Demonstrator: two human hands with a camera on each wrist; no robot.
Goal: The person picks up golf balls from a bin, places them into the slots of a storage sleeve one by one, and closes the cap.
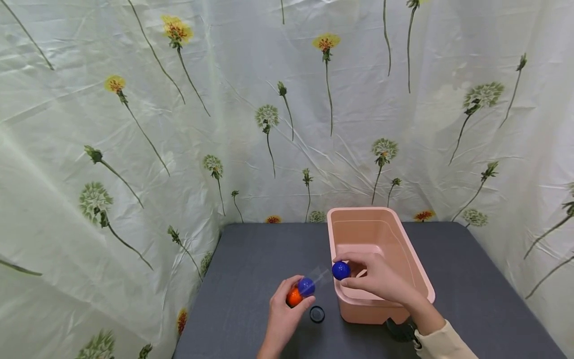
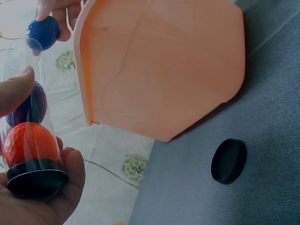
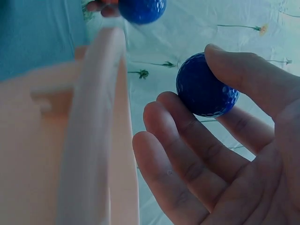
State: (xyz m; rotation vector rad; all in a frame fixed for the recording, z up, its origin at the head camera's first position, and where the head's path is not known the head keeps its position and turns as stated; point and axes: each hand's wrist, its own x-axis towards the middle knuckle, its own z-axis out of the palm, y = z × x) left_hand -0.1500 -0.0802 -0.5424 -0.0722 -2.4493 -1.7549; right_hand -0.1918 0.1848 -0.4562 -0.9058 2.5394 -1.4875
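My left hand [image 1: 284, 309] grips a clear plastic tube [image 2: 52, 115] with a black cap at its bottom end. Inside the tube an orange golf ball [image 2: 32, 143] sits by the cap, with a blue golf ball [image 1: 306, 287] above it. The tube's upper end points toward my right hand [image 1: 376, 274]. That hand pinches another blue golf ball [image 3: 206, 85] between thumb and fingers, over the near left rim of a pink tub [image 1: 421, 269]. In the left wrist view this ball overlaps the tube's mouth.
A loose black round cap [image 1: 317, 314] lies on the dark grey table [image 1: 251, 264], between the left hand and the tub. Behind the table hangs a pale curtain [image 1: 233, 99] printed with flowers. A dark object [image 1: 399, 330] shows beneath the right wrist.
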